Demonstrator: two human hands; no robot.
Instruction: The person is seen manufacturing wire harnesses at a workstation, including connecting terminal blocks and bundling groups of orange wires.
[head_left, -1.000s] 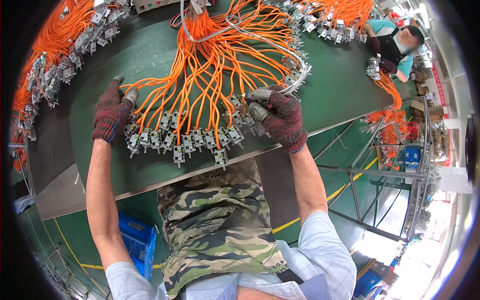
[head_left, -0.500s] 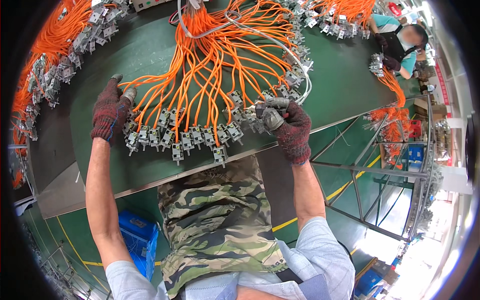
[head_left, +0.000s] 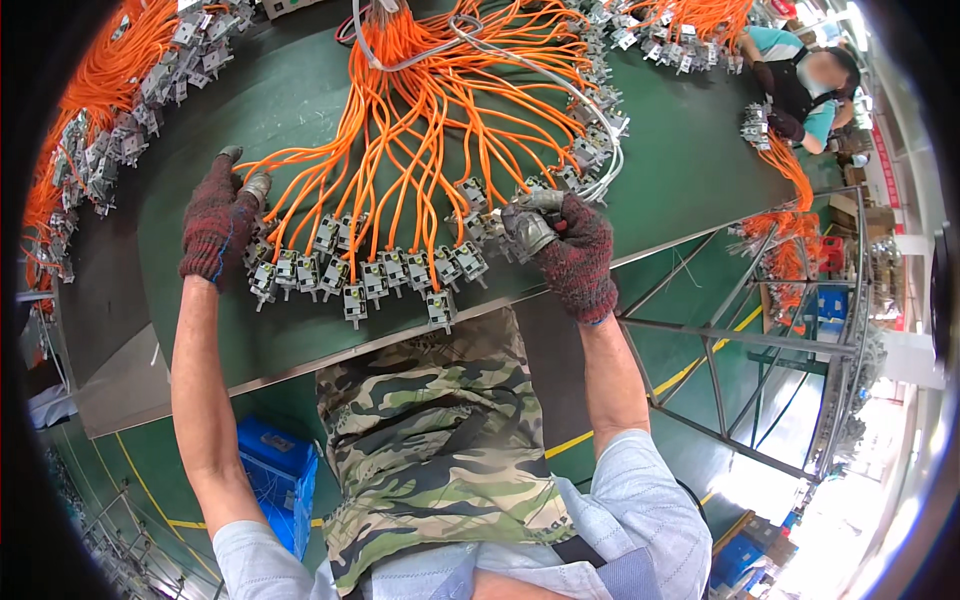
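Observation:
Orange cables (head_left: 395,110) fan out across the green tabletop, each ending in a grey metal connector block (head_left: 440,308). My left hand (head_left: 222,220), in a dark red knitted glove with grey fingertips, rests at the left end of the fan. Its index finger and thumb are apart, with an orange cable running in between them. On the right, my right hand (head_left: 575,250), gloved alike, has its thumb and fingers closed around a connector block at the row's right end; the fingers mostly cover that block. Several more connectors lie side by side between my hands.
A white cable (head_left: 612,150) loops along the fan's right side. More orange cable bundles (head_left: 105,75) lie at the far left. Across the table, a co-worker (head_left: 800,90) handles connectors. A metal frame (head_left: 740,335) stands right; a blue crate (head_left: 275,470) sits below the table edge.
My right hand has shifted slightly left and nearer to me, its fingers moving in over the row's right end. My left hand stays nearly where it was.

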